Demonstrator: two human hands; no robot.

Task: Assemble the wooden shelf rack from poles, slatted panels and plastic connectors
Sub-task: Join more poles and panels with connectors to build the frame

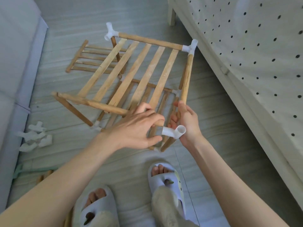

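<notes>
A slatted wooden panel (131, 71) sits raised on the half-built rack, its far rail joined to two white plastic connectors (191, 46). My left hand (136, 128) curls round the near end of the panel's front rail. My right hand (185, 122) grips the lower end of a side pole (186, 77) that runs up to the far right connector. A loose white connector (174, 131) sits between my two hands, against my right palm. A lower slatted shelf (157, 99) shows under the panel.
Another slatted panel (91, 58) lies flat on the grey floor at the back left. A heap of spare white connectors (35, 136) lies at the left. A dotted bed (246, 46) fills the right side, a grey sofa (14, 63) the left. My slippered feet (165, 179) stand below.
</notes>
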